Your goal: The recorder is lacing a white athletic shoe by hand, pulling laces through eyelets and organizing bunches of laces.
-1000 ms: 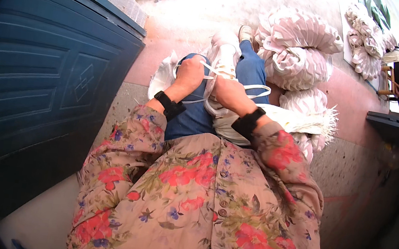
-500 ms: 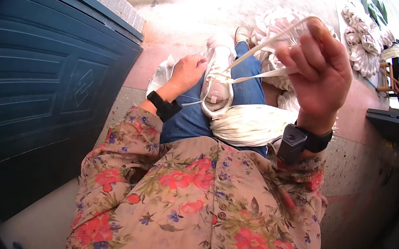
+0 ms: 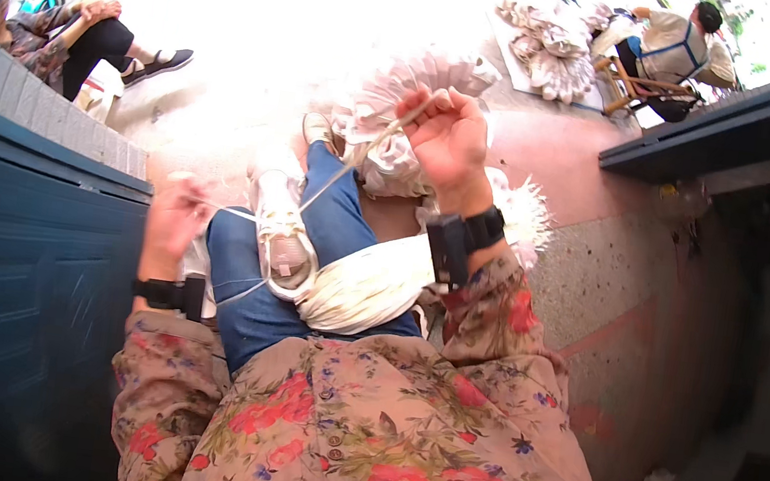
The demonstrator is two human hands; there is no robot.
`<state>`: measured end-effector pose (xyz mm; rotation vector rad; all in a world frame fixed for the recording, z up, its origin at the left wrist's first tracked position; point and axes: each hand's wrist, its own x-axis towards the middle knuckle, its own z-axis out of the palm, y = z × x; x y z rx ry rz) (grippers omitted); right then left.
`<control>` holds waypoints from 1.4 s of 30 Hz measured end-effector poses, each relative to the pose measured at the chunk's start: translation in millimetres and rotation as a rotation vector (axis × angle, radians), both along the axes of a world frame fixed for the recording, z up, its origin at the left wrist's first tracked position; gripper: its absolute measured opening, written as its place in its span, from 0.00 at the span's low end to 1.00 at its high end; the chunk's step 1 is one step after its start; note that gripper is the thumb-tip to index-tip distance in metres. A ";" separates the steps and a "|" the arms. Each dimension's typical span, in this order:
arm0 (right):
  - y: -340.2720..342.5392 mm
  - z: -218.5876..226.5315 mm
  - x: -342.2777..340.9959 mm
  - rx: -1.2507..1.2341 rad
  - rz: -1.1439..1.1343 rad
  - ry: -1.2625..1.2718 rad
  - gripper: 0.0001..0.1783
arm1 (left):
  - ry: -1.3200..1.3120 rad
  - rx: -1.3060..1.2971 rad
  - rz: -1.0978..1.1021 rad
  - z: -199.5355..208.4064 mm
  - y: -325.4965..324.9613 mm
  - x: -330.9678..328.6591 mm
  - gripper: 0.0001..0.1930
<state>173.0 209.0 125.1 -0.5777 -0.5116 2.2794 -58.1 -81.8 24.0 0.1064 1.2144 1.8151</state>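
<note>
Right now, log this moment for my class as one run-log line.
left hand: holds white lace | right hand: holds white lace | shoe: on blue jeans | cream strand bundle: beside shoe

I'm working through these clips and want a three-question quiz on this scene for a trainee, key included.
1. Which is higher in the picture: the left hand or the right hand?
2. True or false: a lace stretches between the right hand and the pale shoe.
3. Fill in the colour: the bundle of cream strands lies across ____ jeans.

Key: 1. The right hand. 2. True. 3. Blue.
</note>
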 end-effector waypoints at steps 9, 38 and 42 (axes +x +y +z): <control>-25.9 -80.9 19.2 0.796 0.475 -0.645 0.08 | -0.133 -0.246 0.298 15.9 -50.9 -30.8 0.04; -108.7 -145.3 11.9 1.931 0.444 -0.938 0.03 | 1.324 -0.844 -0.320 -38.6 -0.4 107.8 0.08; -111.3 -148.0 12.4 1.910 0.437 -0.968 0.02 | 1.380 -0.839 -0.313 -27.1 4.6 109.3 0.08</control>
